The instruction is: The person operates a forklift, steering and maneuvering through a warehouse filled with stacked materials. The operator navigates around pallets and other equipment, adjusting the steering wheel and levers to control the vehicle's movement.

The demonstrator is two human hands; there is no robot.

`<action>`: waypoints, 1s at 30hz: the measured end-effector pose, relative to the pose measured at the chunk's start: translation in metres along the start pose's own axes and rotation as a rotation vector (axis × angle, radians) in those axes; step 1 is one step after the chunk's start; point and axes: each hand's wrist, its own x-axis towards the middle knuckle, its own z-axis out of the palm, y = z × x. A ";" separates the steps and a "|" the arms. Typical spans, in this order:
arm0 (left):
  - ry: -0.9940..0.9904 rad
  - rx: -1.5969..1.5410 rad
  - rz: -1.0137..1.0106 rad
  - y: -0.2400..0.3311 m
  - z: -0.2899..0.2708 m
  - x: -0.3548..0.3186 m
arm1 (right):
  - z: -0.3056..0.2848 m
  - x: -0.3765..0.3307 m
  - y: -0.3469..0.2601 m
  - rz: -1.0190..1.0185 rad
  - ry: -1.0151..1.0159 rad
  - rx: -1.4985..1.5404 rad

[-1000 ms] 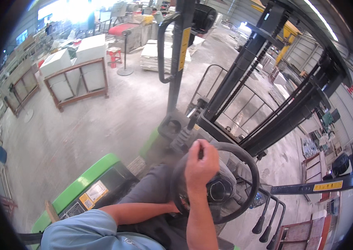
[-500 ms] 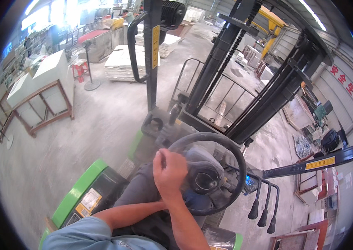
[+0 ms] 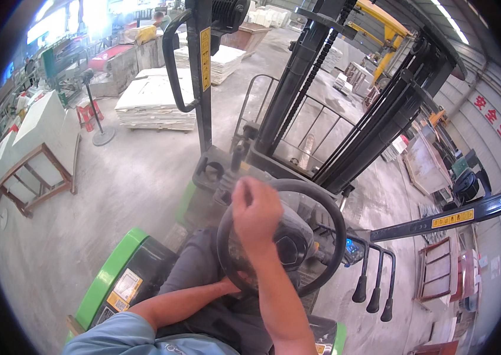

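Note:
A black steering wheel [image 3: 341, 242] is in front of me, on a forklift with green and black body panels. My right hand [image 3: 257, 213] is closed over the upper left of the rim, its fingers curled tight; whatever lies under the palm is hidden. Lower down, my left hand [image 3: 232, 286] lies at the bottom left of the rim, below my right forearm. Its fingers are mostly hidden by the rim, so I cannot make out its grip. Several black control levers [image 3: 374, 303] stand to the right of the wheel, with neither hand on them.
Ahead rises the black mast [image 3: 297, 77], with a metal guard [image 3: 327, 127] behind it. Pale slabs [image 3: 154, 100] are stacked ahead left, near a round-based stand [image 3: 104, 136]. Farther left, white slabs lean in a brown frame [image 3: 31, 183]. More framed slabs [image 3: 436, 269] line the right wall.
My right hand has moved up and to the right with the wheel's rim. The slab stacks and stand on the left have shifted left and lower in view. Less of my left hand is covered.

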 end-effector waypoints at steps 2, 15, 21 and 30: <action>-0.008 0.017 -0.029 -0.001 -0.021 0.060 | 0.021 0.042 0.063 0.024 0.055 0.010; 0.023 -0.035 0.078 0.049 -0.151 0.469 | 0.128 0.246 0.442 0.351 0.167 0.009; 0.059 -0.062 0.104 0.040 -0.189 0.651 | 0.202 0.329 0.596 0.335 0.152 0.067; -0.011 -0.132 0.008 0.094 -0.292 0.943 | 0.314 0.447 0.871 0.260 0.147 -0.011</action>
